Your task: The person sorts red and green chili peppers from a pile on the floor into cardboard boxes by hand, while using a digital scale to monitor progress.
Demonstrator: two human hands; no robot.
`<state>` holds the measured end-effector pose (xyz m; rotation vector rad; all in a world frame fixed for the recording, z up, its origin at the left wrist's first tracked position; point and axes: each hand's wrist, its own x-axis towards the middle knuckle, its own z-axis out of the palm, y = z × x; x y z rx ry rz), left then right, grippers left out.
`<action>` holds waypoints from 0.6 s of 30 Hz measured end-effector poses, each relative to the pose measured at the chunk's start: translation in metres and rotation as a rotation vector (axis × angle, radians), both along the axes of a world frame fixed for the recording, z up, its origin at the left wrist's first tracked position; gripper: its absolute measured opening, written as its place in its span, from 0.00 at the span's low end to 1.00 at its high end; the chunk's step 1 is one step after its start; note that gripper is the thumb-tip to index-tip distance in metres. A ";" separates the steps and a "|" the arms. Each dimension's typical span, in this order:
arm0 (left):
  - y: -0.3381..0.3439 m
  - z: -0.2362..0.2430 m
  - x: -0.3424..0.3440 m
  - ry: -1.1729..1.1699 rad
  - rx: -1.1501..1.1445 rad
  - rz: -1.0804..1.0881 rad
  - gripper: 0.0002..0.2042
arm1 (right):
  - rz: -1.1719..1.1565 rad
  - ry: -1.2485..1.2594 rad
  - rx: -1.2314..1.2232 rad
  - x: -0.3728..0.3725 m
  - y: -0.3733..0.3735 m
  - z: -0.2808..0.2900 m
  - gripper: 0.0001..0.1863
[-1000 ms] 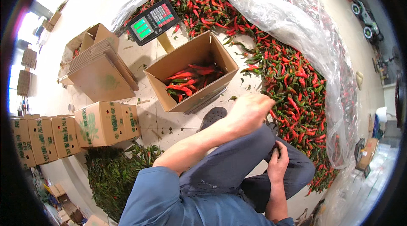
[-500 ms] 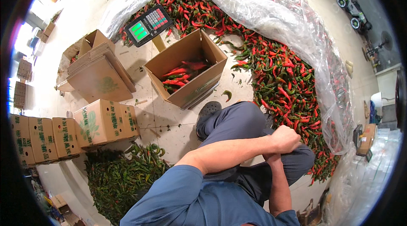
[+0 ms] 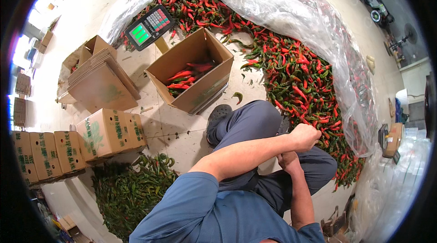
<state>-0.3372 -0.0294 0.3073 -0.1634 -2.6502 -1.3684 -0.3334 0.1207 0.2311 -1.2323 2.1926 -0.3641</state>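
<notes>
The left hand (image 3: 306,138) is curled near the pepper pile (image 3: 298,79), the right hand (image 3: 289,161) just below its wrist, and one cannot tell whether either grips anything, while the open box (image 3: 205,87), partly filled with peppers (image 3: 183,75), stands on the scale (image 3: 150,27), presumably for weighing.

Two hands (image 3: 306,137), two pepper heaps (image 3: 296,79), one scale (image 3: 149,27)

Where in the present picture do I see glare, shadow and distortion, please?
Head view: bright glare washes out the upper-left edge; head view: whitish shine lies on the plastic sheet; head view: a soft shadow falls on the floor left of the open box; head view: fisheye distortion shows toward the black rim.
</notes>
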 end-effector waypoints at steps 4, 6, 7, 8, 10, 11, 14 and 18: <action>0.016 -0.007 -0.006 0.018 -0.017 -0.070 0.09 | 0.050 0.018 0.029 -0.009 0.021 -0.021 0.24; 0.024 -0.004 -0.007 0.004 -0.034 -0.121 0.10 | 0.120 0.122 -0.055 -0.012 0.036 -0.037 0.25; 0.028 -0.005 -0.007 0.011 -0.046 -0.154 0.11 | 0.127 0.135 -0.046 -0.013 0.042 -0.042 0.25; 0.032 -0.005 -0.008 -0.008 -0.065 -0.179 0.11 | 0.133 0.148 -0.037 -0.014 0.048 -0.047 0.26; 0.035 -0.008 -0.005 -0.059 -0.110 -0.217 0.12 | 0.152 0.144 -0.008 -0.009 0.046 -0.047 0.27; 0.036 -0.010 -0.002 -0.042 -0.120 -0.230 0.12 | 0.158 0.132 0.016 -0.005 0.048 -0.045 0.27; 0.038 -0.004 0.000 -0.034 -0.106 -0.262 0.11 | 0.220 0.125 0.004 -0.001 0.048 -0.034 0.29; 0.029 0.007 0.000 -0.016 -0.115 -0.173 0.12 | 0.239 -0.091 -0.159 0.003 0.031 0.007 0.32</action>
